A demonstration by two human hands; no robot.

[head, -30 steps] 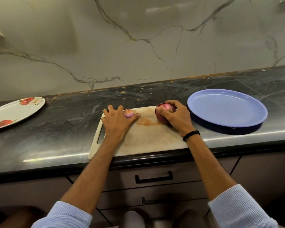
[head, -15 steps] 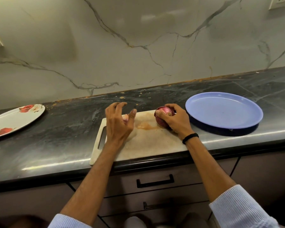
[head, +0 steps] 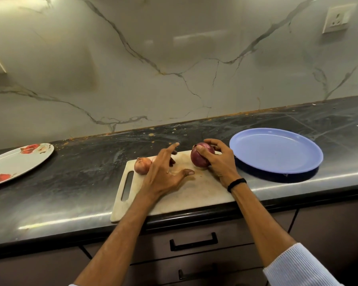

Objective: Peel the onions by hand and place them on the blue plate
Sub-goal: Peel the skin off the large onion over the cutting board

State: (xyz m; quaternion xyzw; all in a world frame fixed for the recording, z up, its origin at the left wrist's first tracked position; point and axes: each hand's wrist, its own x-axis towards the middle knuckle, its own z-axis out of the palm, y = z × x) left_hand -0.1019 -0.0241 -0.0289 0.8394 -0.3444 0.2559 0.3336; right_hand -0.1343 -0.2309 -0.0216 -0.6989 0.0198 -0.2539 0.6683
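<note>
1. Gripping the red onion (head: 202, 156) with my right hand (head: 222, 164), fingers curled round it, at the far right end of the cutting board (head: 194, 193). Skin looks fully on.
2. Small onion (head: 142, 165) sits on the board near the handle slot, unpeeled, no hand on it.
3. Left hand (head: 163, 176) hangs over the board between the two onions, fingers spread, holding nothing.
4. Blue plate (head: 277, 153) is just right of the board, no onion on it.
5. My read: very start of the task. Both peels and both placements are left.
6. Floral plate (head: 19, 162) is far left on the counter, not involved.
</note>
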